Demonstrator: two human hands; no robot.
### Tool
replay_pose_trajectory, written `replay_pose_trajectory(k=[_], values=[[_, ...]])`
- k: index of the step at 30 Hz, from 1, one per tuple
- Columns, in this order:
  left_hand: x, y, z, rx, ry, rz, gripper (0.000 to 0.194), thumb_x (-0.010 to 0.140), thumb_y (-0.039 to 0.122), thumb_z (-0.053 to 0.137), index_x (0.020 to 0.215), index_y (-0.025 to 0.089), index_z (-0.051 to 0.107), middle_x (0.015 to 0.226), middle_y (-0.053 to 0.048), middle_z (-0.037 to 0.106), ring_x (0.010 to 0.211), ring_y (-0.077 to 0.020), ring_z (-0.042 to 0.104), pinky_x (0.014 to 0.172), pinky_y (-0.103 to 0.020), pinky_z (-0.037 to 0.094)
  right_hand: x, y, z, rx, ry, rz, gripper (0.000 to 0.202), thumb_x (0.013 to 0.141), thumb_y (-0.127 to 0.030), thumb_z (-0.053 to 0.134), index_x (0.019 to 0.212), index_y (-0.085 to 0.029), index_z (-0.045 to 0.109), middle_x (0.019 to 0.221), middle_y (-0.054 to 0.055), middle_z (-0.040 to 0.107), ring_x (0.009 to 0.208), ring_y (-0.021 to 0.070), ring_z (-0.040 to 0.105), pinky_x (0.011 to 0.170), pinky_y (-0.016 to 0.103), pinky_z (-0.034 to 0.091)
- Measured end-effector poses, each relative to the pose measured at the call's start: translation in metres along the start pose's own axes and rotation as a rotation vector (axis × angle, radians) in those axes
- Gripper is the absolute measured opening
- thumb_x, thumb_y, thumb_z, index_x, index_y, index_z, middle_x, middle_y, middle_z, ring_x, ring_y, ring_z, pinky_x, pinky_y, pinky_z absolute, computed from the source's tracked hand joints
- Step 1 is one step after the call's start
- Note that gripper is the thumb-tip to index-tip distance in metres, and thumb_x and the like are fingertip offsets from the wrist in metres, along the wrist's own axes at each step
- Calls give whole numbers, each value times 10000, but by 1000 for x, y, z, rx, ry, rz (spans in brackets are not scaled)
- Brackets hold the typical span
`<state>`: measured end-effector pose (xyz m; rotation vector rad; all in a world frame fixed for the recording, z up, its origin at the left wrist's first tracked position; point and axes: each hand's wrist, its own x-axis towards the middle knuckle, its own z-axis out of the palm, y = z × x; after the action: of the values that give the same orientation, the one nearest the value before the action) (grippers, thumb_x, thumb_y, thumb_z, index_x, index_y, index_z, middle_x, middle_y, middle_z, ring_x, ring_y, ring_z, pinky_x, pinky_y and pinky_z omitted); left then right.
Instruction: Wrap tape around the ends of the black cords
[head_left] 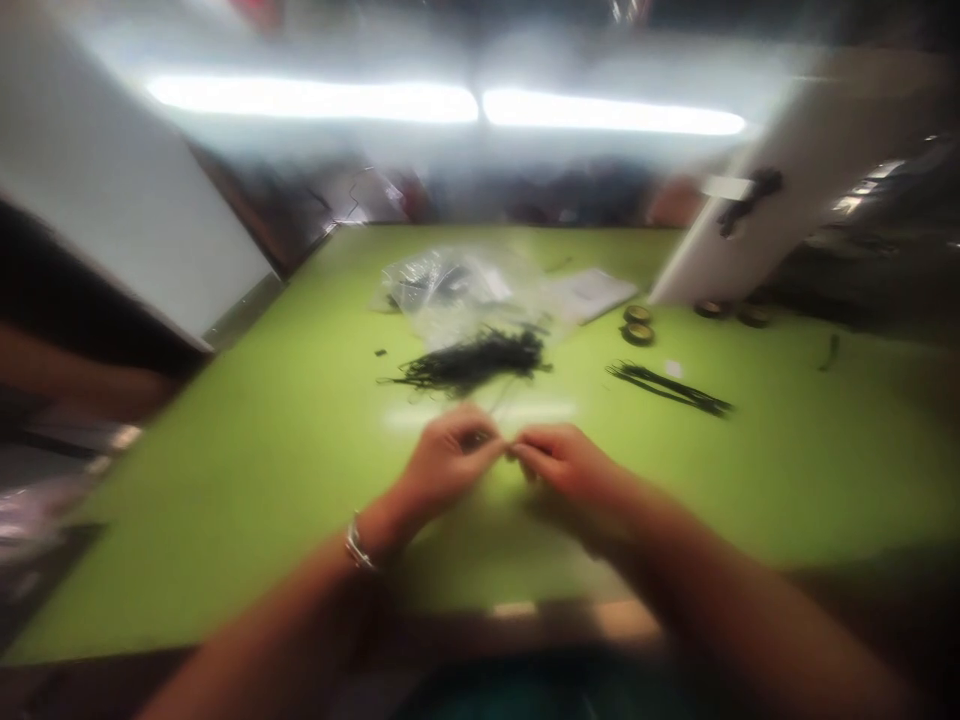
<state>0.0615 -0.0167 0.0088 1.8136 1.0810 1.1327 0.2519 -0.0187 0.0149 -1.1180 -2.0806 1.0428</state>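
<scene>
On the near side of the dark cord pile (484, 360), a small dark piece (511, 453), too blurred to identify, could be dropped if either pinch is loosened, since it is seemingly held only at the tips of the nearly closed left hand (450, 452) and right hand (564, 458).

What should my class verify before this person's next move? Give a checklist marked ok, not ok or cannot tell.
1. Left hand and right hand brought together: ok, above the green table.
2. Anything pinched there identifiable: cannot tell; too blurred.
3. Black pile in view: ok; just beyond the hands.
4. Black bundle apart from pile: ok; to its right.
5. Left wrist bare: not ok; bracelet worn.
</scene>
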Motion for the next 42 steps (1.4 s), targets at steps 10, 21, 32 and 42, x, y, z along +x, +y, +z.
replay_pose_trajectory(k=[10, 21, 32, 42], values=[[-2, -5, -4, -584, -170, -502, 288, 693, 309, 793, 892, 118, 710, 547, 28, 515, 478, -50, 407, 458, -186, 296, -9, 6, 11, -511, 547, -438, 83, 883, -164, 574, 906, -180, 652, 771, 44, 693, 707, 153, 591, 687, 264, 470], [-4, -4, 2, -10, 124, 56, 42, 754, 156, 689, 749, 140, 727, 781, -61, 646, 717, -144, 579, 651, -272, 461, -1, 7, 8, -179, 281, -217, 110, 886, -222, 559, 950, -189, 642, 859, 28, 690, 747, 140, 595, 698, 266, 472], [0, -4, -3, -172, -65, -206, 455, 745, 247, 727, 1183, 159, 641, 966, -83, 660, 696, -132, 581, 606, -267, 469, -1, 0, -2, 78, 188, -34, 193, 869, -239, 553, 694, -171, 597, 584, -39, 515, 548, 91, 438, 534, 220, 357], [-1, -6, -8, -628, -218, -419, 292, 722, 288, 772, 953, 118, 721, 656, -21, 588, 578, -92, 489, 533, -229, 348, -5, 8, 5, -555, 596, -612, 154, 845, -82, 605, 941, -202, 595, 769, 16, 675, 698, 146, 565, 751, 317, 456]])
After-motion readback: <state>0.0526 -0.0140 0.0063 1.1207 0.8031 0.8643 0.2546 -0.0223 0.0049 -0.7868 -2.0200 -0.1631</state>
